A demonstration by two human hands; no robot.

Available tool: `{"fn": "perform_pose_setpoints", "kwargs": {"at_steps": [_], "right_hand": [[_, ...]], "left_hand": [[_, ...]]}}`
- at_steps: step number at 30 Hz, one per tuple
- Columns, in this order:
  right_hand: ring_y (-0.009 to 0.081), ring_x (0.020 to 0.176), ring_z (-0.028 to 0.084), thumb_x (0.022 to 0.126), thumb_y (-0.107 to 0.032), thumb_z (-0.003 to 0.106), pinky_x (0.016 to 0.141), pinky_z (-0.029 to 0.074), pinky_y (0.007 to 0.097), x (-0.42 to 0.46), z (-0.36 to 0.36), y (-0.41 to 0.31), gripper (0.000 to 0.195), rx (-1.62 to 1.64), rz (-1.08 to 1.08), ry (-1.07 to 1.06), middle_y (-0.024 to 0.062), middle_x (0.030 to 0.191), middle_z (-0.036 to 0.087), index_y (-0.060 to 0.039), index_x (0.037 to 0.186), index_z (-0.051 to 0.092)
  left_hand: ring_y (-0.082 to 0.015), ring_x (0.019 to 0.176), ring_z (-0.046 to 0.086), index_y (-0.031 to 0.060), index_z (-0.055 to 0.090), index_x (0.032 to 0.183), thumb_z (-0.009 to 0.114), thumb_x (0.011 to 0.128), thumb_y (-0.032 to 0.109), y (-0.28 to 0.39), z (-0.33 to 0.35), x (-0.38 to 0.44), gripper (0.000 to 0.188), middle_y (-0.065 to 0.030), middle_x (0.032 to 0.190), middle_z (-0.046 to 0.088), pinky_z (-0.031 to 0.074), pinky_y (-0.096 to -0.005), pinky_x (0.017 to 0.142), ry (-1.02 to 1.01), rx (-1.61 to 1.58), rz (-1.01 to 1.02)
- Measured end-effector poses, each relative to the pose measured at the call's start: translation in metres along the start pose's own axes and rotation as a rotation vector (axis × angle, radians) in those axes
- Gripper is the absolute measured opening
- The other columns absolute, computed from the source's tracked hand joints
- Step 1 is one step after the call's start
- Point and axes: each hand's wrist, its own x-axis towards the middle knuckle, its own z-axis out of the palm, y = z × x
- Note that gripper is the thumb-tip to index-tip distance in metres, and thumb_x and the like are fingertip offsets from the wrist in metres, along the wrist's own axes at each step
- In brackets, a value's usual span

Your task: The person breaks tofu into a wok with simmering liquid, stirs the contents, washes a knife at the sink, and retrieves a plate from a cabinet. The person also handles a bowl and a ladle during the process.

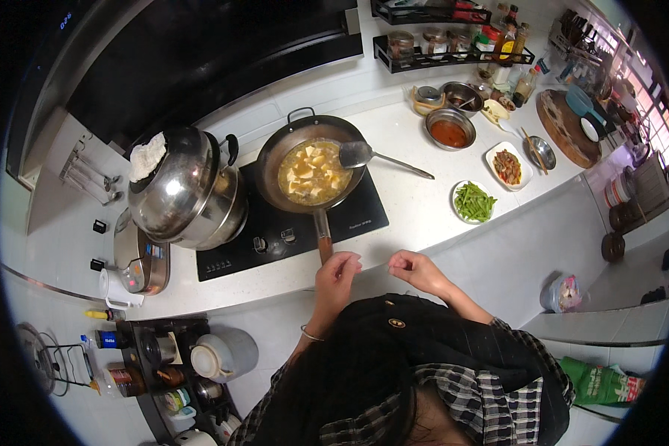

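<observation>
My left hand (336, 274) is loosely curled beside the wooden end of the wok's handle (324, 245); whether it touches the handle I cannot tell. Across a small gap, my right hand (417, 271) hovers at the counter's front edge, fingers bent and nothing visible in them. The wok (273, 167) sits on the black glass hob (368, 214), holding tofu cubes (312, 170) in yellowish broth. A metal spatula (357, 154) rests across its right rim, its handle pointing over the counter. Right of the hob are a plate of cut green beans (474, 202) and a dish of sliced meat (507, 166).
A large steel steamer pot (184, 189) with a cloth on its lid stands left of the wok. Further right are a bowl of red sauce (447, 131), a small steel bowl with chopsticks (542, 153) and a round wooden chopping board (563, 131). A spice rack (457, 58) hangs above.
</observation>
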Motion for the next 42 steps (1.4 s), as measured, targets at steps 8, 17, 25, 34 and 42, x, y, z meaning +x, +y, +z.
{"fn": "perform_pose_setpoints", "kwargs": {"at_steps": [8,17,25,34,42], "right_hand": [[0.0077,0.079,0.054,0.092,-0.008,0.066,0.074,0.048,0.0243,-0.015,0.031,0.019,0.011,-0.052,0.060,0.048,-0.0011,0.084,0.060,-0.0026,0.101,0.064],[0.0117,0.084,0.059,0.094,-0.012,0.066,0.077,0.050,0.0274,-0.054,0.031,0.031,0.015,-0.077,0.096,0.114,0.0044,0.091,0.066,-0.0025,0.105,0.065],[0.0120,0.082,0.058,0.094,-0.015,0.066,0.076,0.050,0.0281,-0.085,-0.038,0.030,0.016,-0.064,-0.032,0.127,0.0035,0.089,0.066,-0.0038,0.105,0.065],[0.0083,0.076,0.056,0.094,-0.012,0.063,0.070,0.049,0.0247,-0.195,-0.214,0.092,0.017,0.000,0.007,0.469,0.0013,0.086,0.065,-0.0017,0.108,0.065],[0.0080,0.077,0.059,0.098,-0.012,0.059,0.070,0.048,0.0233,-0.286,-0.297,0.138,0.014,0.246,0.096,0.762,-0.0002,0.086,0.064,-0.0030,0.107,0.065]], "left_hand": [[-0.0097,0.079,0.062,-0.0023,0.063,0.104,0.056,0.100,0.012,0.003,-0.027,-0.021,0.017,-0.0059,0.089,0.067,0.050,-0.0233,0.074,-0.052,-0.098,-0.129],[-0.0108,0.083,0.062,-0.0004,0.062,0.112,0.055,0.100,0.011,0.014,-0.002,-0.025,0.018,-0.0065,0.095,0.066,0.050,-0.0244,0.078,-0.390,0.045,-0.130],[-0.0106,0.078,0.061,0.0006,0.064,0.110,0.056,0.099,0.009,0.008,0.066,-0.033,0.016,-0.0052,0.090,0.066,0.050,-0.0235,0.075,-0.290,0.072,-0.157],[-0.0113,0.080,0.060,0.0023,0.062,0.114,0.056,0.100,0.013,-0.022,0.244,-0.020,0.019,-0.0048,0.094,0.066,0.049,-0.0253,0.074,-0.449,-0.023,-0.225],[-0.0144,0.090,0.064,0.0058,0.057,0.124,0.055,0.101,0.018,-0.021,0.373,0.034,0.026,-0.0051,0.108,0.064,0.053,-0.0278,0.077,-0.694,-0.015,-0.328]]}}
